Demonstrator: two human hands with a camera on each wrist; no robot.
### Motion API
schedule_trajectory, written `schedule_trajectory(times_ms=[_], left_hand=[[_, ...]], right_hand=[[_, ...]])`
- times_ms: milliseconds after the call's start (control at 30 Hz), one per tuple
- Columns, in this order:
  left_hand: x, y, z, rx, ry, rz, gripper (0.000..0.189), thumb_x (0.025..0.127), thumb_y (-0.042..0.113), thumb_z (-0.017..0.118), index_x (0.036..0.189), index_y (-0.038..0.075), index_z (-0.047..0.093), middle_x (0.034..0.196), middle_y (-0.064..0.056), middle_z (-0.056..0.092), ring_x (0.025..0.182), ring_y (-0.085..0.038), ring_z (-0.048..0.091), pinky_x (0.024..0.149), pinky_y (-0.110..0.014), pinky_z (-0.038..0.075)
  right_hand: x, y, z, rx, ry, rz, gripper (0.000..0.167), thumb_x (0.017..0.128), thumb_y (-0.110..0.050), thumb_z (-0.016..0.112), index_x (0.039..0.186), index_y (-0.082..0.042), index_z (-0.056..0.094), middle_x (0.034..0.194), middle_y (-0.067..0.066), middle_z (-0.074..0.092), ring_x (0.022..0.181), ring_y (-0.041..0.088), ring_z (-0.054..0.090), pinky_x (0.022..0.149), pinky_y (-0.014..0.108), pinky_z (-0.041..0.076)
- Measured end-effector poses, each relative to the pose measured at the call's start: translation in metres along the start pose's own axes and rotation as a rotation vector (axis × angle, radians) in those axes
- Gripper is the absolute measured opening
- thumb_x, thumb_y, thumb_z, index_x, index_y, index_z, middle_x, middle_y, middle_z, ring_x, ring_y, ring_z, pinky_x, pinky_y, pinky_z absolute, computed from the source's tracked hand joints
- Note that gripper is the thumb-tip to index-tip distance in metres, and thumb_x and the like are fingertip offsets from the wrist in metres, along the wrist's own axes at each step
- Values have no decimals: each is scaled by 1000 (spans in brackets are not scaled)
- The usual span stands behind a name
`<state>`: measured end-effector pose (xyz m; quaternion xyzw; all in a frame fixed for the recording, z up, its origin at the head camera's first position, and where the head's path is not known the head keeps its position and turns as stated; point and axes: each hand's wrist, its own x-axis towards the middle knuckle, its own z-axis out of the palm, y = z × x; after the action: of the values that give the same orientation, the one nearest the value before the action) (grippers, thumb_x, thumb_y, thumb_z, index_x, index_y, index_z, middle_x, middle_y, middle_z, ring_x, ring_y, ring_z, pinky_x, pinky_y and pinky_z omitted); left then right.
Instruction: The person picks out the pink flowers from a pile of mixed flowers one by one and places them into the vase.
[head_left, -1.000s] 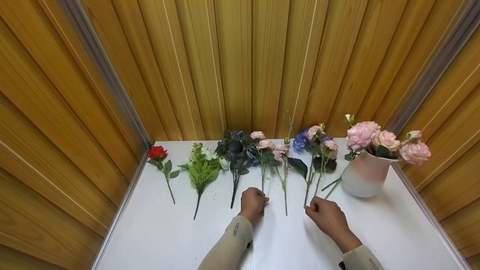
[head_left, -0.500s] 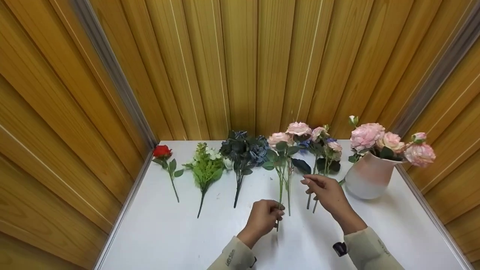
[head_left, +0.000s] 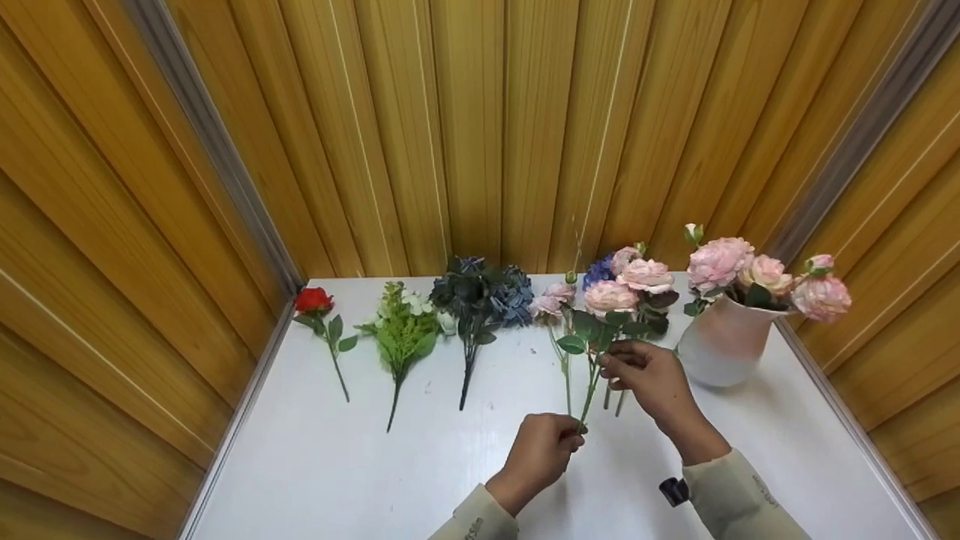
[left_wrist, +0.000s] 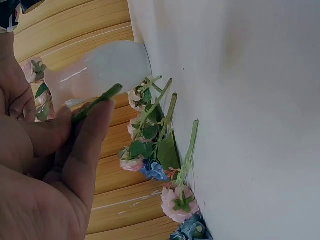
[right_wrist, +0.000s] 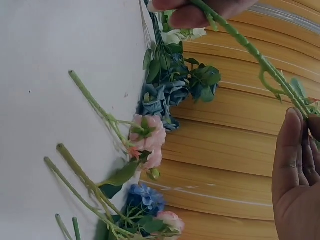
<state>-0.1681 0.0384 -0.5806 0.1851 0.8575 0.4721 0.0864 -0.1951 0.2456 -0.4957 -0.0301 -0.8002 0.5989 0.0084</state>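
A pink rose stem (head_left: 610, 298) with two visible blossoms is held tilted above the table. My left hand (head_left: 543, 454) pinches it near its lower end; the cut tip pokes past the fingers in the left wrist view. Higher up, just below the leaves, my right hand (head_left: 654, 384) pinches the same green stem (right_wrist: 252, 50), as the right wrist view shows. Behind the blossoms, other pink and blue flowers (head_left: 598, 268) are partly hidden. Right of my right hand stands a pink-and-white vase (head_left: 726, 345) with pink roses (head_left: 718, 262) in it.
On the white table (head_left: 315, 465) lie a red rose (head_left: 313, 301), a green-and-white bunch (head_left: 405, 337), a dark blue bunch (head_left: 472, 300) and a smaller pink flower stem (head_left: 553, 300). Wood-patterned walls (head_left: 465, 135) enclose the back and sides.
My left hand has lifted the pink rose stem off the table and carried it to the right, tilting it. My right hand has left the stems by the vase and now pinches this stem too.
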Motion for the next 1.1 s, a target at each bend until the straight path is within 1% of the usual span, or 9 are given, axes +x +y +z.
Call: schedule_trajectory(times_ms=[167,333,433,633,733,867,967,1067,1100], left_hand=[[0,-3,3,-3,24,26,20,103,24,86,119,12,87,96,9,85,85,6,72,77,-19,61],[3,-10,1,-8,47,-33,25,108,36,81,118,14,86,99,10,85,92,2,74,84,-26,64],[4,-11,1,-20,47,-87,23,109,36,79,117,16,86,100,11,84,92,2,73,87,-28,64],[6,-11,4,-55,34,-126,20,111,34,76,116,16,85,99,11,84,90,2,71,86,-28,64],[5,-12,4,-61,37,-122,20,111,32,76,115,16,85,99,11,84,89,3,71,84,-25,63],[5,-12,2,-60,42,-116,19,111,29,75,115,15,86,98,10,83,88,3,70,81,-23,62],[5,-13,1,-58,57,-114,19,111,27,75,116,13,86,98,10,83,87,3,70,80,-23,62],[4,-13,1,-59,70,-129,19,111,27,74,117,13,86,98,10,83,87,3,69,79,-23,62],[3,-14,1,-59,73,-130,19,111,26,75,117,12,86,98,10,82,87,3,69,78,-23,62]], right_hand=[[-3,-24,-39,-170,120,-143,37,108,-27,82,129,4,79,115,19,85,87,5,79,79,20,67],[1,-69,-106,-443,493,-531,23,106,-15,81,116,6,82,102,29,83,81,-24,59,76,0,47],[3,-95,-138,-548,695,-666,24,108,-12,75,118,8,82,102,33,82,84,-37,46,80,-7,36],[12,-107,-164,-588,828,-666,29,113,-17,68,125,6,82,109,34,82,85,-38,43,84,-9,33],[21,-91,-162,-611,804,-695,26,111,-12,69,117,9,83,100,35,82,78,-23,55,83,-8,31],[27,-67,-156,-682,780,-712,25,109,-6,69,102,15,79,85,36,78,65,30,71,73,2,30],[32,-54,-149,-672,759,-649,26,111,-9,67,109,15,77,89,36,78,73,50,71,72,9,30],[36,-42,-143,-619,726,-555,26,111,-12,68,126,9,75,107,33,81,90,47,74,79,9,39],[37,-37,-141,-591,718,-518,29,111,-14,69,134,5,73,118,31,81,100,46,76,90,7,46]])
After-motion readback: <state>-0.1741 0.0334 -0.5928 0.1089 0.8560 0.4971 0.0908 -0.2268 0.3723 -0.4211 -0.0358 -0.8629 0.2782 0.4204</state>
